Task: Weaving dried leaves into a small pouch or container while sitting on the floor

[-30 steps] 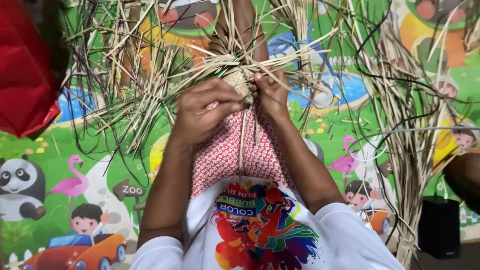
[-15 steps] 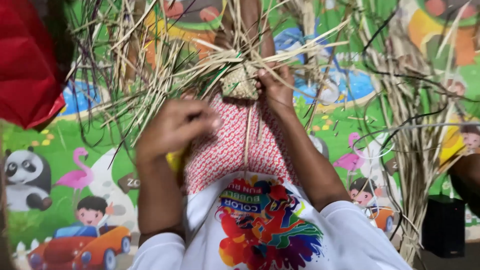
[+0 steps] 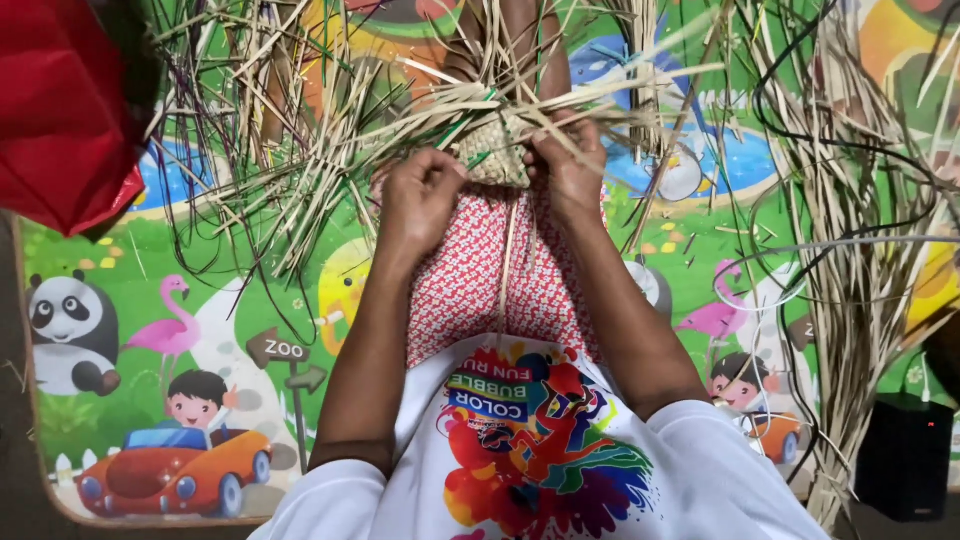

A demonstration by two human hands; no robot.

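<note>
Both the left hand (image 3: 420,195) and right hand (image 3: 568,165) pinch the woven piece (image 3: 493,152); loose straw strips (image 3: 300,170) could slip and unravel

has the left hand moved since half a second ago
Yes. The left hand went up and right, back against the woven piece over the red patterned cloth.

A red bag (image 3: 60,110) and black box (image 3: 905,455) flank the cartoon play mat (image 3: 200,330).
</note>
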